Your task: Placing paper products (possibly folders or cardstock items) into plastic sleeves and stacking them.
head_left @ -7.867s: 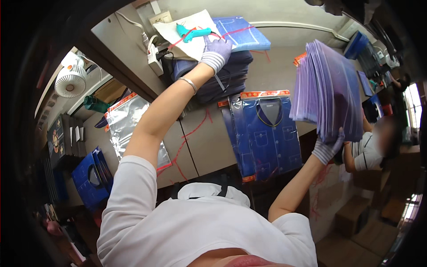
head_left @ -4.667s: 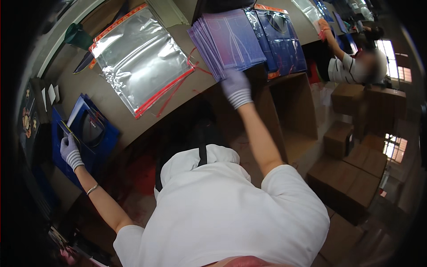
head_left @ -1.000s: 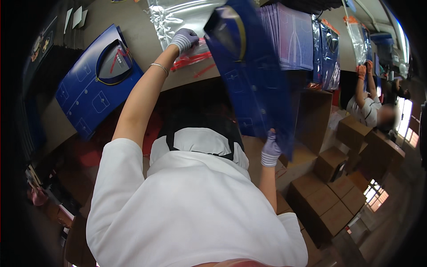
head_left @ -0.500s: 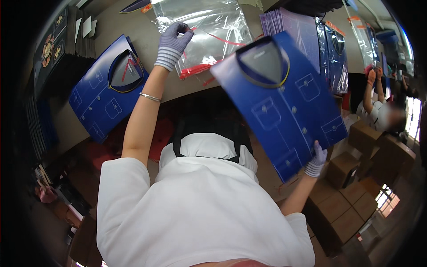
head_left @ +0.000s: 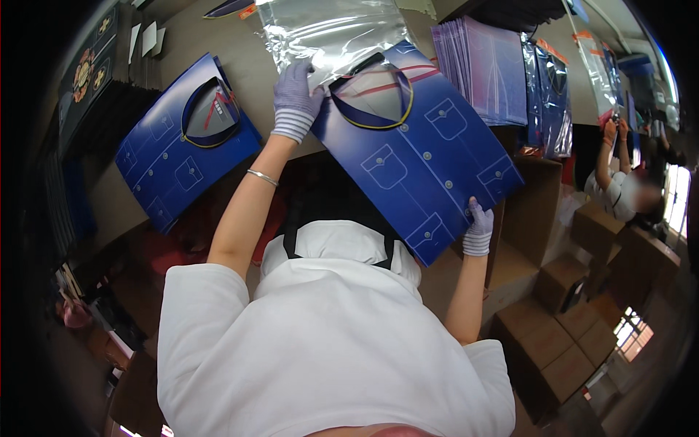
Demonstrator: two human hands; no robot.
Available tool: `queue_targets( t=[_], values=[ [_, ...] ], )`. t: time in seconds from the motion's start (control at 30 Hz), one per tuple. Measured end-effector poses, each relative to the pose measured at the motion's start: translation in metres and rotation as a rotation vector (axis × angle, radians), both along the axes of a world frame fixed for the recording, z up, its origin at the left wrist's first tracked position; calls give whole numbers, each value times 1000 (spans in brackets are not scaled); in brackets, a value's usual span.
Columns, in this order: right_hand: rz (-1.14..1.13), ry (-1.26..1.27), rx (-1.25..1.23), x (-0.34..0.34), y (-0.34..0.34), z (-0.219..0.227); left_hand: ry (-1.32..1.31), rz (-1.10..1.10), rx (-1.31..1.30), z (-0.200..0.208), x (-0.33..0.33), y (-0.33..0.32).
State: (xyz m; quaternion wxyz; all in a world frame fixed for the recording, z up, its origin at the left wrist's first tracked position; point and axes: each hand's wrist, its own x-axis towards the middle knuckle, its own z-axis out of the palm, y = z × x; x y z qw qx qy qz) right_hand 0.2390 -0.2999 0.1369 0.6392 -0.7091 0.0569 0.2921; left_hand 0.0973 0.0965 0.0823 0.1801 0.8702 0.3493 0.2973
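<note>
blue cover [head_left: 419,171]: tilted, partly over clear sleeves [head_left: 328,33]. right hand [head_left: 478,227]: closed on its lower right edge, thumb in front. left hand [head_left: 295,96]: half-curled by its upper left corner, hold unclear.

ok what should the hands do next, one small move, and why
Perhaps the right hand should nudge the blue shirt-print panel a little toward the clear sleeve: it grips the panel's lower edge, the collar end overlaps the sleeve in view, and the left hand is at the sleeve's near edge. Whether the panel is inside yet, I can't tell.
</note>
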Motion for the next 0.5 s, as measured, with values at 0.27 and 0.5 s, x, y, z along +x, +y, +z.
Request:
queue_targets(
  t=[0.27,0.5],
  values=[
    [-66,37,-4,-7,-14,-10,-4,15,-377,-24,-28,-5],
    [-38,-4,33,-8,-10,-10,24,59,-629,-57,-34,12]
  ],
)
